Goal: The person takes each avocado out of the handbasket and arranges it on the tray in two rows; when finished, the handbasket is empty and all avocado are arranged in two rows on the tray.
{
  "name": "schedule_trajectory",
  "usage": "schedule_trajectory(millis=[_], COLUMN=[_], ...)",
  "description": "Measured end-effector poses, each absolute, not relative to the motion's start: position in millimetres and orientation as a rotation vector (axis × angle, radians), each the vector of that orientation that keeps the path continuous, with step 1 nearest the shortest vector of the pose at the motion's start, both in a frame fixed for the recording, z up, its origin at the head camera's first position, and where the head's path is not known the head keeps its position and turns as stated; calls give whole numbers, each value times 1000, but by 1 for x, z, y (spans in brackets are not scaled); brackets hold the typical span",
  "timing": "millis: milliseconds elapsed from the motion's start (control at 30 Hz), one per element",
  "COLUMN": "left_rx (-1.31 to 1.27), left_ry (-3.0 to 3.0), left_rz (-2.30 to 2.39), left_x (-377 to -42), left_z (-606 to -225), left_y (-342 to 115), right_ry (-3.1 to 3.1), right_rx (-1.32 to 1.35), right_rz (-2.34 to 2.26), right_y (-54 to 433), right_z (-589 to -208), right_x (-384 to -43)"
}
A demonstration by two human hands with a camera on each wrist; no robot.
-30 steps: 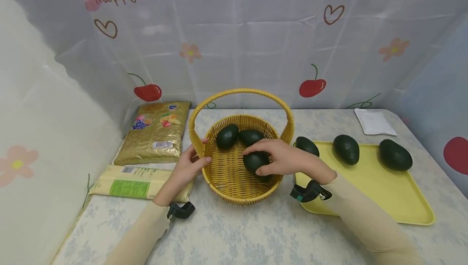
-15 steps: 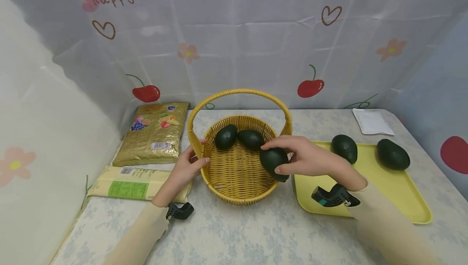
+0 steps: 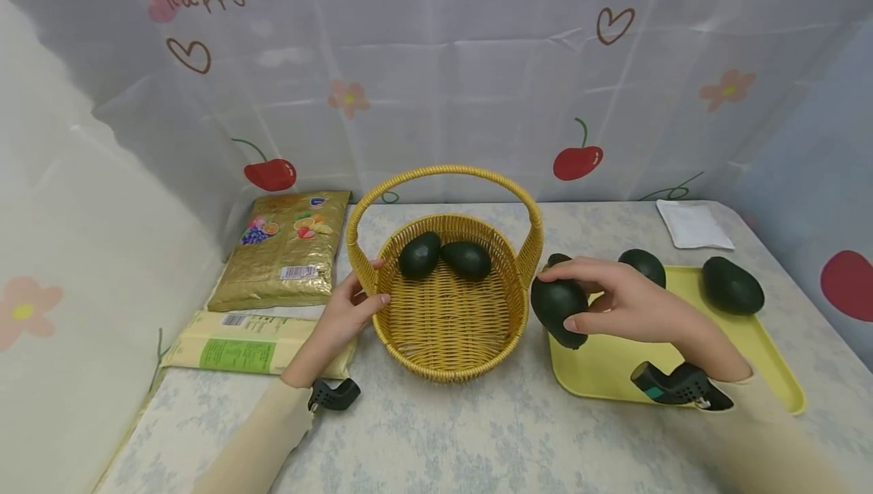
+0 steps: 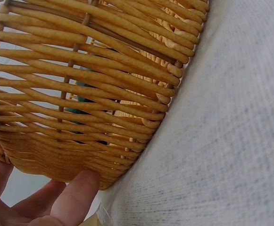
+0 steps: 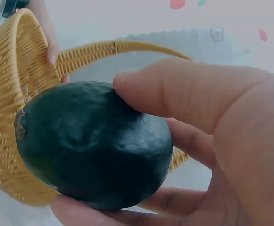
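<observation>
Counter seen from the head camera, with close views from both wrists. The right hand holds an avocado between thumb and curved fingers, parted to the fruit's width. The avocado is outside the basket, just right of it, and overlaps the left edge of the yellow tray in the head view; its height above that edge cannot be told. The right wrist view shows a brown scar at one end of the fruit.

The left hand grips the basket's left rim beside the foot of the arched handle, fingers and thumb bent about the wickerwork. Inside, toward the back, lie two avocados, a left one and a right one, close together.

On the tray, one avocado rests at the right and another is partly hidden by the right hand. A white packet lies behind them on the counter. Left of the basket are a gold bag and, nearer the viewer, a pale yellow packet with a green panel.
</observation>
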State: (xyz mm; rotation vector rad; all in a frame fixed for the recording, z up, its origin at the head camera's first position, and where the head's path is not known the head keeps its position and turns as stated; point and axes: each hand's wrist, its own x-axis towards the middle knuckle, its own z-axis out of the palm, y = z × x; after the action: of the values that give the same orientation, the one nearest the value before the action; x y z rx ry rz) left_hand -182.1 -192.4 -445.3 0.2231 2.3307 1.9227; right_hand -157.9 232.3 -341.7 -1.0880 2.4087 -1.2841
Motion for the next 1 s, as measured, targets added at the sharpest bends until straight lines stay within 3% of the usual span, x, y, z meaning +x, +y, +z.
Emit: schedule_trajectory(millis=[533, 1000], left_rx=[229, 245], left_ry=[2312, 2320], left_rz=[1938, 1937], left_x=[-181, -182], left_z=[-447, -447], left_y=[-192, -193], right_ry=[2500, 2400], right_rx=[-868, -779], right_rz=[-1149, -1062], right_y=[261, 257], right_z=[-371, -390], right_x=[-148, -155])
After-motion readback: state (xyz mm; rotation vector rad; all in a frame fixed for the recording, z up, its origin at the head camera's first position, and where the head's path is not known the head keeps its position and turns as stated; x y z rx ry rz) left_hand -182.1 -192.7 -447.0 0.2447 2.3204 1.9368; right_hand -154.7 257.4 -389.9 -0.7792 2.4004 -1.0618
